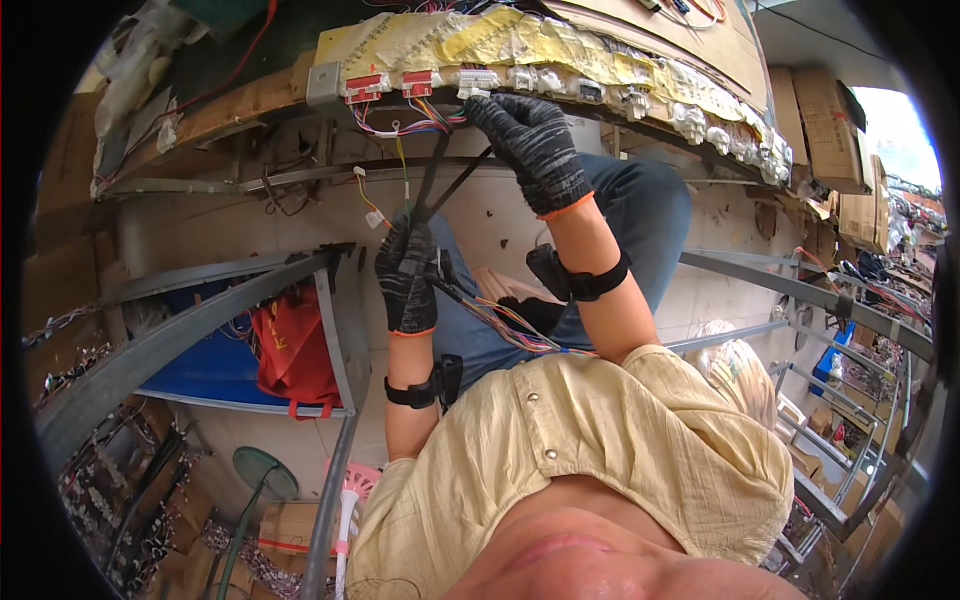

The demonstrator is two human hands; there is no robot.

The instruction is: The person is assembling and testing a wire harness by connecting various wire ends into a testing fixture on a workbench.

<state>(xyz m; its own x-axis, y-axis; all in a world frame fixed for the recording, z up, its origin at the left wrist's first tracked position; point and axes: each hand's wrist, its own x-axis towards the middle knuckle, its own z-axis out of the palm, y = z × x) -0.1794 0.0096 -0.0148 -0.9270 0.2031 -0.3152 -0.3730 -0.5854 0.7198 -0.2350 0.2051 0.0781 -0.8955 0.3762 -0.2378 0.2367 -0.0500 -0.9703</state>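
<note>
In the head view, the left hand (pixel 407 275), gloved, is closed around a multicoloured wire bundle (pixel 500 322) in front of the person's body. The right hand (pixel 530 150), also gloved, is raised with its fingers curled together just below the white connector (pixel 478 80) at the table (pixel 640 72)'s edge. A dark strip (pixel 460 182), apparently tape, slants between the two hands; its far end is hidden at the right hand, so I cannot tell how firmly it is pinched there. A second dark length (pixel 432 168) runs from the left hand up toward the wires (pixel 395 127) under the red-and-white connectors (pixel 417 84).

For good work here, the left hand should hold the bundle snugly and close to where the strip meets it, so the wires lie parallel and do not twist. The right hand does best to pull with light, even tension, at a steady slant, each turn overlapping the last. The loose yellow lead (pixel 403 165) and the small white plug (pixel 360 172) hang near the left hand and could get caught, so they are best held clear. Hard pulling could strain the wires at the connectors.
</note>
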